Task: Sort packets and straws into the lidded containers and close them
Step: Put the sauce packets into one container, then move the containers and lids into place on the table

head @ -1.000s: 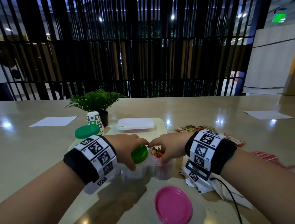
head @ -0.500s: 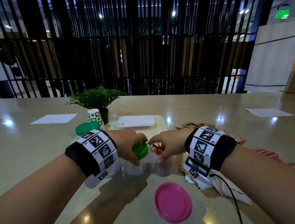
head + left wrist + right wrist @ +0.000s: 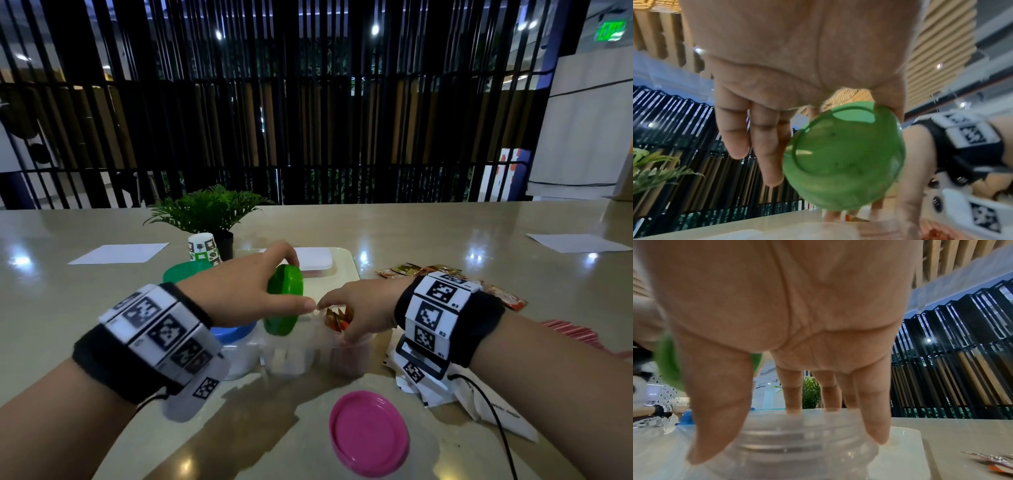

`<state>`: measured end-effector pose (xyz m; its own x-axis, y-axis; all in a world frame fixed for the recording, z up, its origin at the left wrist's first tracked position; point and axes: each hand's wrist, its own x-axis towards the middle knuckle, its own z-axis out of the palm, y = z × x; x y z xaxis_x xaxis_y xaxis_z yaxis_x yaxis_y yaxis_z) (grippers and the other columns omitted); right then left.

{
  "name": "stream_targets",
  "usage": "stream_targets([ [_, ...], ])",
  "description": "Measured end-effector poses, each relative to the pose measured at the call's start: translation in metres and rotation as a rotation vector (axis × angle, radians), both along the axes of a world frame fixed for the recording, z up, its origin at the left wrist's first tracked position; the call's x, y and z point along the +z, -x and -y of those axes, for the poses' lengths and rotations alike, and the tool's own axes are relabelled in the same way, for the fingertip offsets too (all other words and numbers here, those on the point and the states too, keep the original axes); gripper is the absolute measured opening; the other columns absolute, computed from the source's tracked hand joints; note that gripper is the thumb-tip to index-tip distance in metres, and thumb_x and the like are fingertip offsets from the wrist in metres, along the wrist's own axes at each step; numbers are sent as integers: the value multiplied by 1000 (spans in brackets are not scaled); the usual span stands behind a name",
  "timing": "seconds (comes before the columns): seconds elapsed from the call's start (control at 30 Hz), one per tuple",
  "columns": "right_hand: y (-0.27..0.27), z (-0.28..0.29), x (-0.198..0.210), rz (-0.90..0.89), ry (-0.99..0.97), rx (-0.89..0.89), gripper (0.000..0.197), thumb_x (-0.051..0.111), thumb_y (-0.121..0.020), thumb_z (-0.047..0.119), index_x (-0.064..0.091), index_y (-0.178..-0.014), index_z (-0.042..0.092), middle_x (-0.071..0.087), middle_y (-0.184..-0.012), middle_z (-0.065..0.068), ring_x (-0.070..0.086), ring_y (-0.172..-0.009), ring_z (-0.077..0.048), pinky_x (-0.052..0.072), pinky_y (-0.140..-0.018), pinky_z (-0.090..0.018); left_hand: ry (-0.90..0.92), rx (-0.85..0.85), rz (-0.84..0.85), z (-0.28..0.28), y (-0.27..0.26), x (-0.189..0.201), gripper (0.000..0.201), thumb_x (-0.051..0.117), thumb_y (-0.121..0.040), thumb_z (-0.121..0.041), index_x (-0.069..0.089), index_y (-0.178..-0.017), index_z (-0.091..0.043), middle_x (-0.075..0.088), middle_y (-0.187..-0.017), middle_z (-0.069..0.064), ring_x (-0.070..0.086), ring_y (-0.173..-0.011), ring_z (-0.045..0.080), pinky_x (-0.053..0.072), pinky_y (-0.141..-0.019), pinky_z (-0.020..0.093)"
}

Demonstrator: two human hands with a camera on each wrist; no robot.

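Observation:
My left hand [image 3: 298,279] grips a green lid [image 3: 282,308] by its rim, tilted on edge above a clear open jar [image 3: 287,356] with white contents. In the left wrist view the green lid [image 3: 842,162] shows its hollow underside between my thumb and fingers. My right hand [image 3: 342,334] is curled over the mouth of a second clear jar [image 3: 356,356], from which red and orange packets [image 3: 335,317] stick up. In the right wrist view my thumb and little finger run down the outside of the jar's neck [image 3: 797,443]. A pink lid [image 3: 368,433] lies upside down in front.
A blue-lidded jar [image 3: 236,342] stands under my left wrist. A tray [image 3: 349,267] behind holds another green lid [image 3: 181,270] and a white lidded box [image 3: 317,257]. Loose packets [image 3: 411,269] and red straws [image 3: 575,332] lie right; white sachets [image 3: 479,404] under my right wrist. A plant [image 3: 209,209] and paper cup [image 3: 202,245] stand behind.
My left hand has raised the green lid and tipped it onto its edge, uncovering the middle jar and the blue-lidded jar. My right hand has stayed on the packet jar.

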<state>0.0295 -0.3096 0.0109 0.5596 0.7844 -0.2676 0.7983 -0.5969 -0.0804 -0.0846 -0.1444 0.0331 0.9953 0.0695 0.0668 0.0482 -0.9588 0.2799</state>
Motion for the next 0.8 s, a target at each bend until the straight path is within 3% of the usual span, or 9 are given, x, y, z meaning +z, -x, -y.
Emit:
stream_targets([
  [0.13,0,1,0,-1,-20,1,69,67,-85,38,32,-145,33,39,-146,6,40,-131,-17,32,-91,-25,89,-97,32,0,34,-8,67,60,-56,-83,33,-101,-42,57,-83,-6,53,-74,-1,45,-66,19],
  [0.23,1,0,0,-3,-19,6,69,67,-86,37,33,-145,32,39,-146,5,40,-130,-17,31,-90,-24,8,-117,-35,0,45,-13,78,57,-41,-94,34,-95,-43,57,-87,-9,54,-79,8,50,-72,31],
  [0.4,1,0,-1,2,-19,1,68,67,-85,37,34,-144,33,40,-146,4,41,-129,-18,32,-89,-25,-147,-170,-233,14,47,-29,64,76,-57,-72,42,-96,-34,55,-95,-13,53,-85,7,50,-74,31],
  [0.67,0,1,-1,-5,-16,2,67,66,-86,38,33,-145,33,38,-147,5,40,-130,-18,31,-90,-25,-418,-242,-477,19,45,-59,66,72,-63,-71,57,-109,-26,55,-110,-8,56,-95,14,52,-84,36],
  [0.8,-1,0,-3,-2,-16,0,68,67,-85,40,33,-144,34,39,-146,5,41,-129,-18,34,-91,-27,-485,-228,-516,20,42,-60,67,72,-71,-64,53,-123,-26,54,-118,-5,55,-102,15,49,-84,30],
])
